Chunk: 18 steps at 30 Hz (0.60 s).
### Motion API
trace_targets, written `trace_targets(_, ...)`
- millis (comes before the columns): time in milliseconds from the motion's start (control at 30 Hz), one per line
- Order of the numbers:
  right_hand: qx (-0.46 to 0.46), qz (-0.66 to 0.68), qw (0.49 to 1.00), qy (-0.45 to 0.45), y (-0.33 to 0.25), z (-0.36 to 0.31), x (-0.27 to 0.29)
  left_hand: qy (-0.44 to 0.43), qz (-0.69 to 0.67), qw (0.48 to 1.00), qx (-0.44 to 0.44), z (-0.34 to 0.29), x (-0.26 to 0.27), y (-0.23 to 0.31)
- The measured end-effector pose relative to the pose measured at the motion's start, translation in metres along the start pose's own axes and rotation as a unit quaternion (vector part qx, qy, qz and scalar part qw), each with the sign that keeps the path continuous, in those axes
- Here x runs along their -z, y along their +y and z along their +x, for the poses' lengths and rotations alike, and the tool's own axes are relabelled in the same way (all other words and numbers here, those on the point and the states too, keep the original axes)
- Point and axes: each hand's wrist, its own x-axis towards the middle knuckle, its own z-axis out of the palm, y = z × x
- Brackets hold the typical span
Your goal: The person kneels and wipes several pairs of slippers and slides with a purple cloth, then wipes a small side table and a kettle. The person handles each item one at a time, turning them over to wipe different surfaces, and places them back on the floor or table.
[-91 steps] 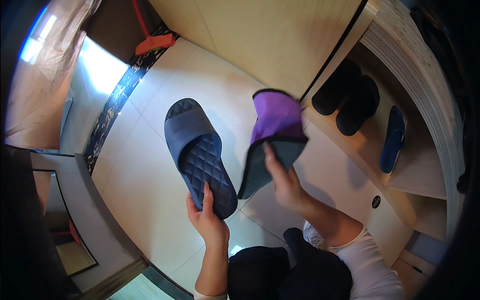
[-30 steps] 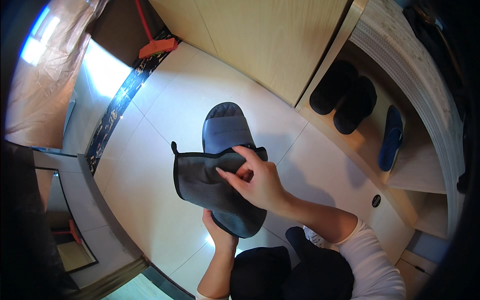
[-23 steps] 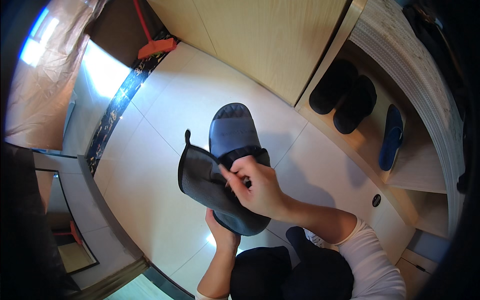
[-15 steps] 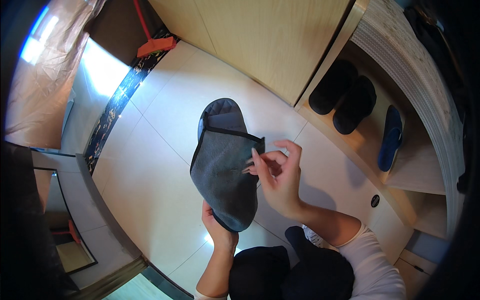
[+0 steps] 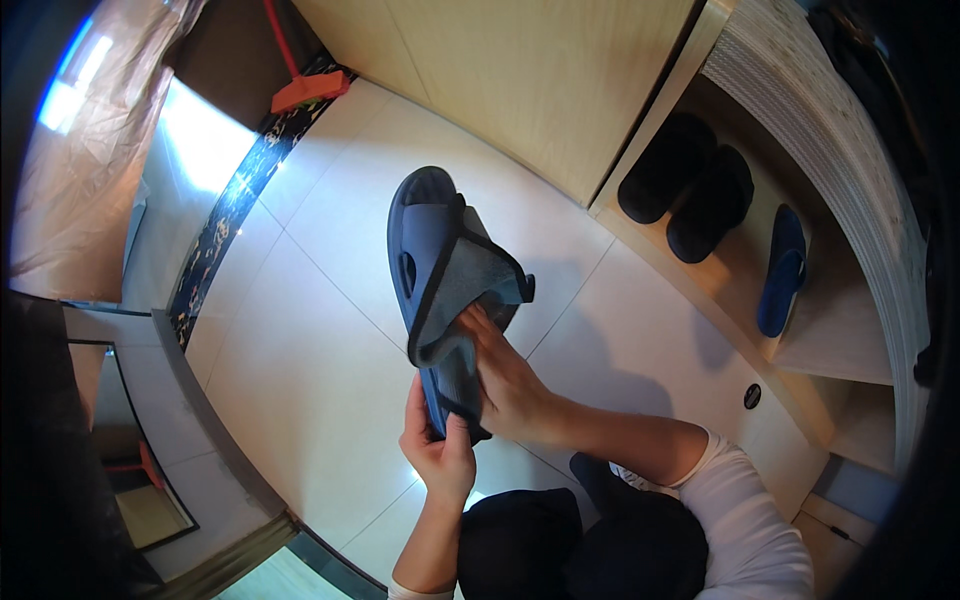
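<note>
- Right hand has moved from the cloth's right edge, half a second back, to in among its folds; slipper has rolled toward its side, toe a bit higher in view.
- Left hand closed on the heel end of the navy slipper, thumb over the cloth there, fingers round the far side.
- Right fingers fairly straight and close together, against the cloth; tips partly hidden, can't tell if they pinch it.
- Gray cloth, black edging, bunched along the slipper from strap to heel, one corner sticking out right.
- Slipper is up in front of the person, above the tiled floor, toe pointing away.
- Right side: low shelf unit with two black slippers side by side, one blue slipper near them.
- Far left: orange-red broom, head by the dark patterned floor strip.
</note>
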Motion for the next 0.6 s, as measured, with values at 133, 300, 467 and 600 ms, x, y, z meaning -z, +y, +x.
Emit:
trace_targets(133, -0.295, 0.18, 0.934, -0.086, 0.009, 0.035, 0.017, -0.037, 0.091, 0.995, -0.02, -0.005, -0.003, 0.009)
trace_targets(300, -0.29, 0.022, 0.938, -0.189, 0.02, 0.08, 0.012, -0.031, 0.081, 0.996, -0.017, -0.002, -0.009, 0.014)
trace_targets(467, -0.254, 0.067, 0.956, -0.133, 0.034, 0.068, -0.007, 0.001, 0.069, 0.998, -0.008, -0.005, -0.01, 0.013)
trace_targets(600, -0.213, 0.235, 0.945, -0.083, 0.01, 0.021, -0.012, 0.054, -0.002, 0.998, 0.024, -0.001, 0.003, 0.004)
